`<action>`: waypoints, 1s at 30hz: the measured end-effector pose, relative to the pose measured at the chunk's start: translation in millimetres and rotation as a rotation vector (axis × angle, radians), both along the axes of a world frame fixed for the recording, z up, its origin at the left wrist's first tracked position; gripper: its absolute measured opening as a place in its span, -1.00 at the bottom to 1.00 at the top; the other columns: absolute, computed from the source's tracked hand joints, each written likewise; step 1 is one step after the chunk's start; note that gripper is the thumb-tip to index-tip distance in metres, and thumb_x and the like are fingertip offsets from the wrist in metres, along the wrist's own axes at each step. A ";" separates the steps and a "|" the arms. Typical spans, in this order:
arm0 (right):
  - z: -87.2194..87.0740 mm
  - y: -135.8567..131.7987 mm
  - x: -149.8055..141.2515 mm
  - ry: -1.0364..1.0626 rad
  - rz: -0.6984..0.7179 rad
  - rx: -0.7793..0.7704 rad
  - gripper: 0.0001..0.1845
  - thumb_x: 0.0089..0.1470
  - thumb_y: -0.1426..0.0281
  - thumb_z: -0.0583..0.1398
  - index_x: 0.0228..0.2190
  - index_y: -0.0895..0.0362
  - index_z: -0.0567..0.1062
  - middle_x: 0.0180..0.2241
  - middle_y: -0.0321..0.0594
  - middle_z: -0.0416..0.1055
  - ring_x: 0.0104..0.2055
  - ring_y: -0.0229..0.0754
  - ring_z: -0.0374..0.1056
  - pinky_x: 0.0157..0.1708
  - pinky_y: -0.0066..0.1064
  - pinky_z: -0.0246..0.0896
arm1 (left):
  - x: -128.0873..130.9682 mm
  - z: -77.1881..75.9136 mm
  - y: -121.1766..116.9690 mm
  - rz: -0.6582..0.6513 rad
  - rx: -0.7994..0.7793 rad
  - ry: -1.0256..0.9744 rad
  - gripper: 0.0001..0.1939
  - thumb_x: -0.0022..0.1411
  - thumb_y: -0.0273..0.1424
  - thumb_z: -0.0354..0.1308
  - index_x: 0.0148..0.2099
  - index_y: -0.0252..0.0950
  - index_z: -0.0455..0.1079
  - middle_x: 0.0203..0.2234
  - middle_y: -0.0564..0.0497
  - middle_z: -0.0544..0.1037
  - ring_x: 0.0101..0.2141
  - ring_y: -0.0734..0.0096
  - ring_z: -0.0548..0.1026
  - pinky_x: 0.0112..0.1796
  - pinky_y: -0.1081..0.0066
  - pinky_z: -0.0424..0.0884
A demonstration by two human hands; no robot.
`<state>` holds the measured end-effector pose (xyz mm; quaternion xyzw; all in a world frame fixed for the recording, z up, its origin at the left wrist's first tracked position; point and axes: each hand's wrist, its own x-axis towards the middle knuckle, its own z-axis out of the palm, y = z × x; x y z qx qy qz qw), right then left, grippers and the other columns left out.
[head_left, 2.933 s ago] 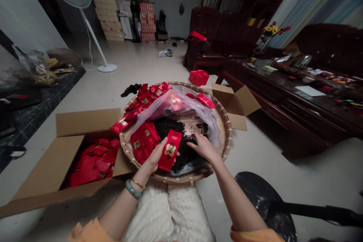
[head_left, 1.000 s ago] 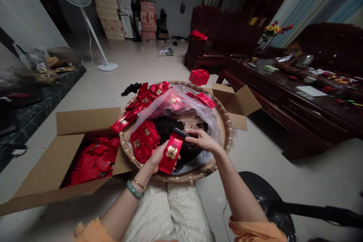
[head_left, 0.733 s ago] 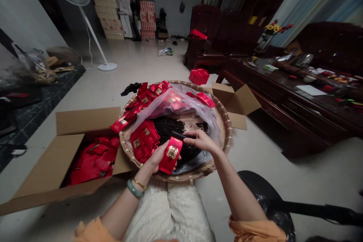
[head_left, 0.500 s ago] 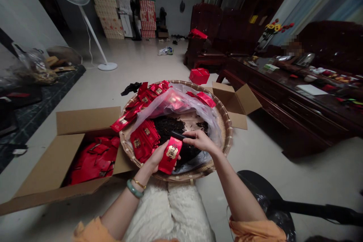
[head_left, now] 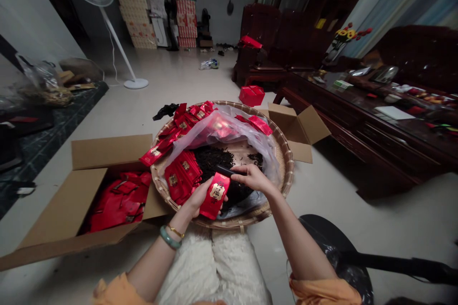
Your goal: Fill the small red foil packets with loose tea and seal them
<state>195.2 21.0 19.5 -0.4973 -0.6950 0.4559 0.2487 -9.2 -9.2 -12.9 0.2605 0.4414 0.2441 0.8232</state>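
Note:
My left hand (head_left: 200,198) is closed around a red tea packet (head_left: 215,195) with a gold label, held tilted with its top end away from me. In my right hand (head_left: 252,177) is a slim black stick-like tool (head_left: 224,170), pinched between thumb and fingers; its tip lies just above the packet's top edge. Whether the tool touches the packet I cannot tell. Both hands are over a round woven bamboo tray (head_left: 289,171). On the tray, dark loose tea leaves (head_left: 214,156) lie in a clear plastic bag (head_left: 270,152), beside a stack of red packets (head_left: 183,176).
An open cardboard box (head_left: 57,205) with red packets inside stands at left. Another open box (head_left: 313,126) is behind the tray at right. A black round base with a pole (head_left: 386,259) stands near my right arm. A dark wooden table (head_left: 322,105) runs along the right.

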 end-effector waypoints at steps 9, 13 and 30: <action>0.6 -1.3 -0.3 0.014 0.003 -0.020 -0.56 -0.04 0.17 0.19 -0.20 0.22 0.54 -0.42 -0.25 0.49 -0.43 -0.21 0.29 -0.43 -0.45 0.11 | 0.3 -0.5 0.7 -0.012 0.005 -0.009 -0.37 0.18 0.07 -0.15 -0.26 -0.43 0.41 -0.52 -0.14 0.55 -0.63 0.34 0.47 -0.61 0.37 0.42; -2.3 -0.3 0.3 0.011 0.002 -0.015 -0.56 -0.03 0.17 0.19 -0.18 0.20 0.53 -0.39 -0.24 0.51 -0.40 -0.18 0.32 -0.41 -0.44 0.14 | 0.3 -1.4 1.2 -0.014 0.011 -0.011 -0.38 0.20 0.06 -0.17 -0.25 -0.43 0.40 -0.53 -0.15 0.56 -0.63 0.33 0.47 -0.60 0.36 0.42; -5.6 -4.3 2.1 0.086 -0.062 -0.169 -0.50 -0.08 0.16 0.23 -0.13 0.20 0.50 -0.49 -0.25 0.46 -0.57 -0.32 0.23 -0.65 -0.55 0.05 | -1.5 -6.5 1.8 -0.006 0.023 0.025 -0.37 0.16 0.08 -0.12 -0.23 -0.43 0.41 -0.53 -0.14 0.56 -0.63 0.33 0.47 -0.62 0.37 0.43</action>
